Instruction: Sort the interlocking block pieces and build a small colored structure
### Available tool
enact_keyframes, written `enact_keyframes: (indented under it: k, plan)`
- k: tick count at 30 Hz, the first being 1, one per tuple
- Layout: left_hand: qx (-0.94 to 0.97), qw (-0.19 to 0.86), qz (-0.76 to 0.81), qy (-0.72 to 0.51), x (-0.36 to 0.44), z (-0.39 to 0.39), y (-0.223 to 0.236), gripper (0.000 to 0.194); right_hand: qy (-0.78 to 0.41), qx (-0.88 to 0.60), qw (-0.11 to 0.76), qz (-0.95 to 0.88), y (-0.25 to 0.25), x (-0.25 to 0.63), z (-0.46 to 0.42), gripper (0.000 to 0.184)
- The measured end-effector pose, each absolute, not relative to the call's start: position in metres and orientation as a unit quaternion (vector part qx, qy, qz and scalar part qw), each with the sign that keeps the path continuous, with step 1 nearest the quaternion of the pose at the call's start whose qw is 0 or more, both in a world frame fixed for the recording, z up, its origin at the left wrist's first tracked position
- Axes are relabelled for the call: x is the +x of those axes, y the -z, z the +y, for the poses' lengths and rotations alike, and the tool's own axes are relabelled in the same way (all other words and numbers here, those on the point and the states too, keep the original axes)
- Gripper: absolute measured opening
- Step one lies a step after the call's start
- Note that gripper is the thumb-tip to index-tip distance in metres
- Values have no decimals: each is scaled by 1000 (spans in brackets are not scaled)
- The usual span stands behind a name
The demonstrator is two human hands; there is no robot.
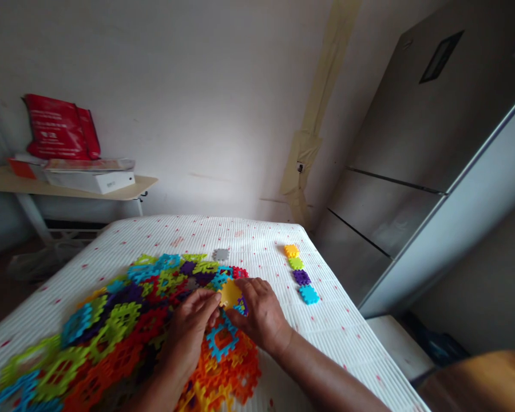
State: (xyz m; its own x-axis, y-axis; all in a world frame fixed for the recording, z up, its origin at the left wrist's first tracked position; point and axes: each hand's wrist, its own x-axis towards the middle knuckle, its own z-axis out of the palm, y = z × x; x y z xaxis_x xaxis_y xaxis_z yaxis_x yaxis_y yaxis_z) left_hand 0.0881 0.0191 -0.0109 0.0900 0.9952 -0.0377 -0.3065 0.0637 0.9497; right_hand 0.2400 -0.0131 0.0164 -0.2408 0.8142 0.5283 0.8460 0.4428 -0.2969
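Observation:
A yellow square tile with toothed edges (230, 294) is held up between my two hands, above a heap of interlocking plastic pieces (115, 332). My left hand (191, 321) pinches its left edge between thumb and fingers. Curled around its right side is my right hand (261, 312), whose fingertips are partly hidden behind the tile. A blue frame-shaped piece (222, 339) lies in the heap just below the hands, beside orange pieces (244, 372). Right of my hands, a column of separate tiles lies flat: yellow (291, 251), lime green (296, 263), purple (301, 277) and blue (309, 294).
A grey tile (221, 254) lies behind the heap. The white ribbed cover with red dots (339, 343) spreads over the table. A refrigerator (377, 154) stands at the right. On the left, a side table (143, 186) bears a white box (90, 181) and a red bag (62, 129).

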Motion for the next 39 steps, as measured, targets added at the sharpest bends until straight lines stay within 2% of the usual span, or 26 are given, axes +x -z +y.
enact_keyframes:
  k: [6, 10, 13, 16, 19, 25, 39]
  plan:
    - [395, 612, 410, -549, 89, 20, 12, 33, 97, -510, 293, -803, -14, 235, -15, 42]
    - [404, 619, 403, -540, 89, 19, 14, 35, 76, -515, 291, -803, -20, 257, -2, 40]
    - [405, 608, 412, -544, 89, 18, 14, 39, 56, -635, 285, -716, -32, 300, 22, 42]
    - [409, 602, 422, -541, 88, 18, 14, 41, 50, -803, 174, -568, -43, 349, 50, 43]
    - [416, 598, 424, -538, 87, 19, 15, 40, 44, -849, 128, -511, -44, 386, 71, 39]
    - [426, 591, 419, -542, 87, 21, 16, 36, 31, -875, 78, -478, -27, 410, 95, 39]
    - [435, 585, 422, -539, 85, 20, 14, 35, 34, -878, 14, -477, -13, 406, 107, 34]
